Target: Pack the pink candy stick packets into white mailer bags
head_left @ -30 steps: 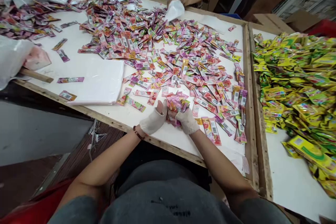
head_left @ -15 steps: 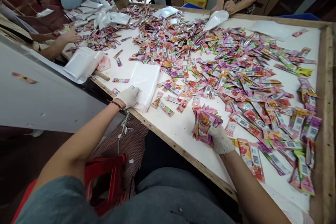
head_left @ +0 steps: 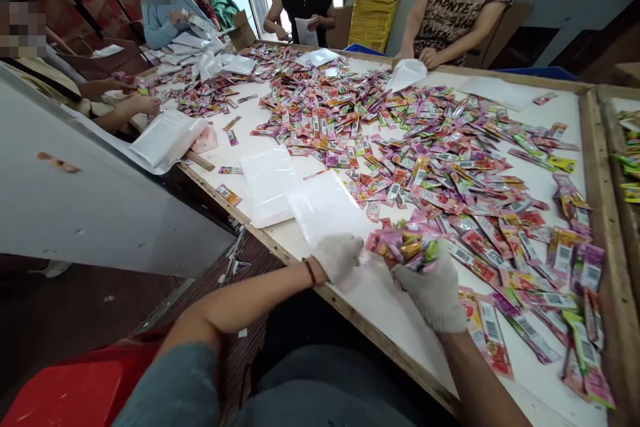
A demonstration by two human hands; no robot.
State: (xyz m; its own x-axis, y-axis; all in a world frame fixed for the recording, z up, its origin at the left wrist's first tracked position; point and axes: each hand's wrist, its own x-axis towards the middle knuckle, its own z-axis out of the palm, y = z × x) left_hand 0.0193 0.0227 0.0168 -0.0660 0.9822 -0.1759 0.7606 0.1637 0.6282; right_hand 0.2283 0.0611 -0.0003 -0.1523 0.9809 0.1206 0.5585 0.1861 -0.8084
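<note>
My left hand [head_left: 339, 259], in a white knit glove, is closed on the lower edge of a whitish plastic bag [head_left: 325, 207]. The bag lies flat and slants away from me over the table. Close by on the right, my gloved right hand [head_left: 434, 295] grips a bunch of small stick sachets [head_left: 400, 243] in pink, purple, orange and green. The bunch is right beside my left fingers, near the bag's edge; whether it touches the bag I cannot tell. Left of the held bag rests a stack of similar bags [head_left: 267, 190].
Loose sachets [head_left: 320, 113] cover much of the white table [head_left: 395, 320], which has a raised wooden rim [head_left: 593, 167]. More plastic bags [head_left: 167, 137] lie at the left near a grey panel [head_left: 125, 193]. Several co-workers stand around the table. A red stool [head_left: 75, 380] is at lower left.
My left hand has drawn a bag off the stack and moved right with it. My right hand, still holding the sachets, has turned and the two hands are now close together.
</note>
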